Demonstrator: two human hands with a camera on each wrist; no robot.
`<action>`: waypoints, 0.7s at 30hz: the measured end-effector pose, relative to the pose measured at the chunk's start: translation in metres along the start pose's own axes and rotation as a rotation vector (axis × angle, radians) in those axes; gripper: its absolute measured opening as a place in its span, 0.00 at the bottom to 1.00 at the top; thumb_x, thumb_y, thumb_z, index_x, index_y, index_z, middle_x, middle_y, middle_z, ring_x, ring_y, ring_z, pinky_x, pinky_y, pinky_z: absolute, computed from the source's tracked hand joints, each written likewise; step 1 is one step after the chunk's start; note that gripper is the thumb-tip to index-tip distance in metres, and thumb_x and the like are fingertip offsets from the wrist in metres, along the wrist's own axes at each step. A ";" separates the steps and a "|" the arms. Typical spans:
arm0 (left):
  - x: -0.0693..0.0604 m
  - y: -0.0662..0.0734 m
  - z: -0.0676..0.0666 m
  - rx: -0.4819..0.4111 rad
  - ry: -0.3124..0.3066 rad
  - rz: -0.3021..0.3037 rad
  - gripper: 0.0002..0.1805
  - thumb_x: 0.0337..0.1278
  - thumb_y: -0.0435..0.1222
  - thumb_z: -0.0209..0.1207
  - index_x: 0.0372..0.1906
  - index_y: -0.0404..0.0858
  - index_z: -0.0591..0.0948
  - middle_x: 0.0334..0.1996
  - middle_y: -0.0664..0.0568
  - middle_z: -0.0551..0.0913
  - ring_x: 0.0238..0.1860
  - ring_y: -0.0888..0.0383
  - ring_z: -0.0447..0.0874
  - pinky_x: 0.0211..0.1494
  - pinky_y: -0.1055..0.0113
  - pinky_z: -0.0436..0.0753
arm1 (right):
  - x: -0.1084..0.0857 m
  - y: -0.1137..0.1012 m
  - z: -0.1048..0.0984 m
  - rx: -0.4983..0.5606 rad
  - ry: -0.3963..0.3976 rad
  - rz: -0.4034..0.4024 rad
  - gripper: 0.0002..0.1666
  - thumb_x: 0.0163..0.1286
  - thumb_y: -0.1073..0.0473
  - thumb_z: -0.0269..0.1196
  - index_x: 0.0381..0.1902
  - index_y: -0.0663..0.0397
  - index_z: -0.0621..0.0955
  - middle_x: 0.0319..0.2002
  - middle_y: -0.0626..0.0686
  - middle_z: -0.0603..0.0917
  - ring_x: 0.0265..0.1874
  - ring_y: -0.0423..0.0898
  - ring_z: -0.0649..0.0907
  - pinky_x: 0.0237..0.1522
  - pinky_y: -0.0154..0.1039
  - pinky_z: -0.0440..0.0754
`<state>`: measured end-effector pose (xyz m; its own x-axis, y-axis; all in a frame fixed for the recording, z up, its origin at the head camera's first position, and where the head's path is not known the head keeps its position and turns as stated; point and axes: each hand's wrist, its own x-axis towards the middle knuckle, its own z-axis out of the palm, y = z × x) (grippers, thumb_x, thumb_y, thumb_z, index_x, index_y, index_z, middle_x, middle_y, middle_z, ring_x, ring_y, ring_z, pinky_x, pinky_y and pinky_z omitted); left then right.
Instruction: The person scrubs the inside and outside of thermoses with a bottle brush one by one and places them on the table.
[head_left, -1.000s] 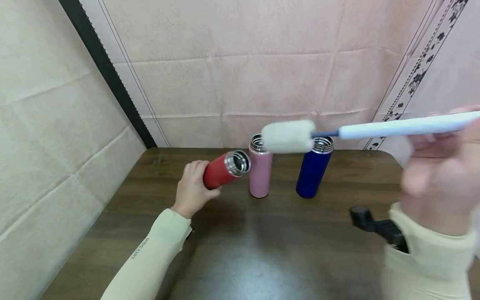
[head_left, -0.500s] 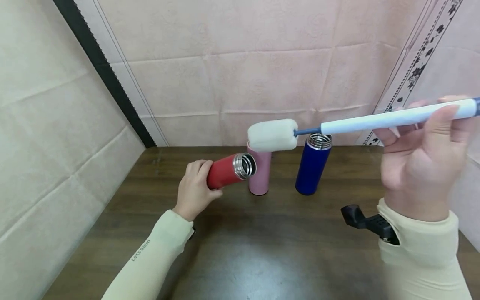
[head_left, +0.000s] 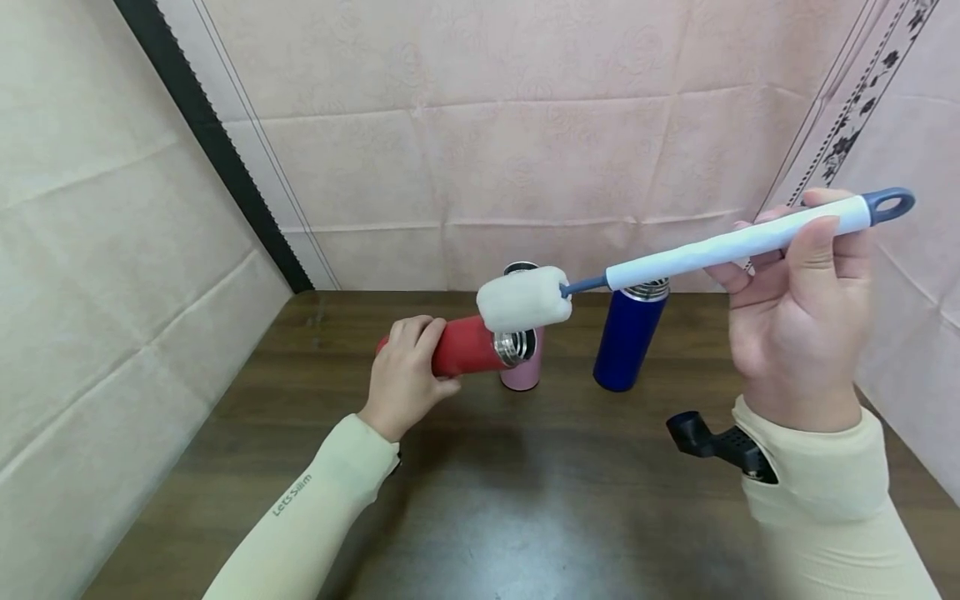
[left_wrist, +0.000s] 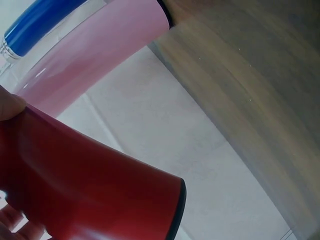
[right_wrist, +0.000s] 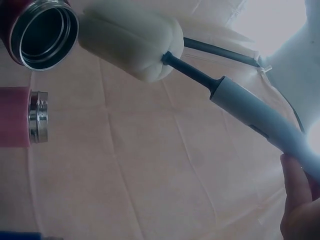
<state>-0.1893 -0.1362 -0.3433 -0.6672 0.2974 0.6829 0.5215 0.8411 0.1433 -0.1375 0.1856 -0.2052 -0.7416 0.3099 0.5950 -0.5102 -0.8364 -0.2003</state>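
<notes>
My left hand grips a red bottle, tilted so its open steel mouth points right. In the left wrist view the red bottle shows its dark base. With thumb and fingers my right hand holds a bottle brush by its pale blue handle. The white sponge head is above the red bottle's mouth in the head view; in the right wrist view the sponge head lies beside the mouth, outside it. Behind stands a pink bottle, partly hidden by the red one.
A dark blue bottle, uncapped, stands on the brown wooden table to the right of the pink one. Light patterned cloth hangs behind the table and at both sides.
My right hand has moved left with the bottle brush, bringing the sponge head left and lower. The red bottle has shifted slightly right and tipped closer to horizontal in my left hand.
</notes>
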 end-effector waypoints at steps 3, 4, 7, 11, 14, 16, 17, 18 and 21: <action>0.000 0.001 0.000 0.014 0.008 0.024 0.36 0.29 0.37 0.76 0.52 0.37 0.76 0.48 0.44 0.77 0.50 0.47 0.74 0.44 0.49 0.83 | -0.001 0.001 0.000 -0.014 -0.021 0.009 0.15 0.68 0.68 0.54 0.49 0.71 0.68 0.32 0.69 0.78 0.25 0.59 0.81 0.24 0.47 0.82; 0.001 0.001 0.000 0.018 0.008 0.029 0.36 0.29 0.37 0.76 0.52 0.37 0.76 0.48 0.44 0.77 0.50 0.47 0.75 0.44 0.49 0.83 | -0.001 0.001 0.000 -0.023 -0.028 0.013 0.15 0.68 0.68 0.54 0.49 0.71 0.68 0.32 0.69 0.79 0.25 0.59 0.80 0.24 0.46 0.82; 0.001 0.001 0.001 0.017 0.011 0.040 0.36 0.28 0.38 0.76 0.52 0.37 0.75 0.48 0.44 0.77 0.50 0.47 0.75 0.43 0.50 0.83 | -0.001 0.003 0.000 -0.048 -0.030 0.015 0.14 0.67 0.67 0.54 0.48 0.70 0.68 0.33 0.68 0.78 0.25 0.58 0.80 0.24 0.45 0.82; 0.000 0.003 0.000 0.005 0.031 0.049 0.37 0.27 0.37 0.77 0.52 0.37 0.75 0.48 0.43 0.77 0.50 0.46 0.75 0.42 0.49 0.84 | 0.000 0.006 0.000 -0.058 -0.002 -0.004 0.13 0.68 0.66 0.53 0.46 0.71 0.67 0.33 0.67 0.76 0.25 0.59 0.81 0.26 0.47 0.85; 0.000 0.004 -0.001 -0.004 0.052 0.050 0.37 0.27 0.37 0.77 0.52 0.36 0.75 0.48 0.43 0.77 0.50 0.47 0.75 0.41 0.49 0.84 | 0.003 0.006 -0.001 -0.063 0.023 -0.036 0.13 0.68 0.67 0.52 0.46 0.71 0.67 0.33 0.68 0.76 0.27 0.61 0.82 0.28 0.52 0.85; -0.001 0.005 -0.001 -0.019 0.067 0.044 0.37 0.26 0.37 0.77 0.52 0.36 0.75 0.48 0.43 0.77 0.50 0.47 0.74 0.41 0.49 0.84 | 0.004 0.006 -0.003 -0.076 0.034 -0.054 0.12 0.68 0.67 0.52 0.46 0.71 0.67 0.33 0.68 0.76 0.28 0.62 0.83 0.28 0.54 0.85; -0.001 0.005 -0.002 -0.027 0.073 0.039 0.37 0.26 0.36 0.77 0.52 0.36 0.75 0.48 0.43 0.77 0.50 0.47 0.74 0.41 0.50 0.84 | 0.004 0.006 -0.004 -0.086 0.040 -0.063 0.12 0.68 0.67 0.52 0.46 0.72 0.67 0.32 0.68 0.76 0.28 0.62 0.83 0.28 0.54 0.85; -0.001 0.006 -0.003 -0.036 0.077 0.032 0.38 0.26 0.36 0.77 0.52 0.36 0.75 0.49 0.43 0.77 0.50 0.47 0.74 0.42 0.50 0.85 | 0.004 0.006 -0.004 -0.096 0.046 -0.071 0.12 0.68 0.68 0.52 0.45 0.72 0.67 0.32 0.68 0.75 0.28 0.62 0.83 0.28 0.54 0.85; -0.001 0.007 -0.005 -0.068 0.090 0.002 0.37 0.27 0.36 0.77 0.53 0.35 0.75 0.49 0.43 0.76 0.51 0.47 0.73 0.43 0.50 0.84 | 0.005 0.006 -0.006 -0.125 0.054 -0.091 0.12 0.68 0.68 0.53 0.44 0.72 0.67 0.32 0.67 0.74 0.27 0.61 0.82 0.28 0.53 0.85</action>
<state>-0.1823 -0.1332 -0.3398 -0.6171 0.2550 0.7444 0.5597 0.8072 0.1875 -0.1468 0.1845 -0.2086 -0.7103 0.4086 0.5731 -0.6243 -0.7418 -0.2449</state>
